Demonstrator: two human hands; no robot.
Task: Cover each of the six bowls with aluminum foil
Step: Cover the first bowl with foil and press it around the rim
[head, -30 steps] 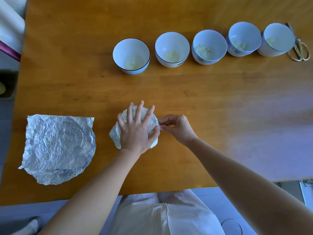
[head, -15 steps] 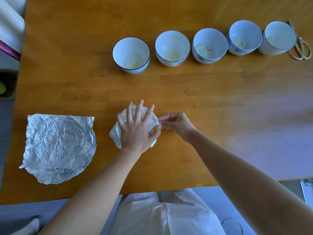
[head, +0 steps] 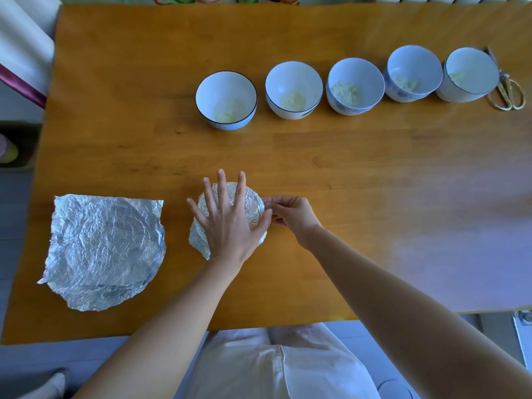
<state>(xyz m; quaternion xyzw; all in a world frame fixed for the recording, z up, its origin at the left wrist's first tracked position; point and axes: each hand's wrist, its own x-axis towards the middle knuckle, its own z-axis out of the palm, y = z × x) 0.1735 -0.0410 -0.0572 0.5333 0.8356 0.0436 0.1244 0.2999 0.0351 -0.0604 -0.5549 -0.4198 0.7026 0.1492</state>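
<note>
Change: the left hand point(head: 227, 223) now lies flatter, fingers spread wider across the foil-covered bowl point(head: 253, 207); the right hand point(head: 290, 216) has barely shifted.
Meaning: probably the first bowl's cover is being sealed; five open bowls point(head: 226, 100) wait.
Bowl: directly under the left palm, right fingertips pinching foil at its right rim.
Spare foil sheet point(head: 103, 249): left, well apart.

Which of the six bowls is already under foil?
The near bowl under the left hand; the five in the far row sit uncovered.
</note>
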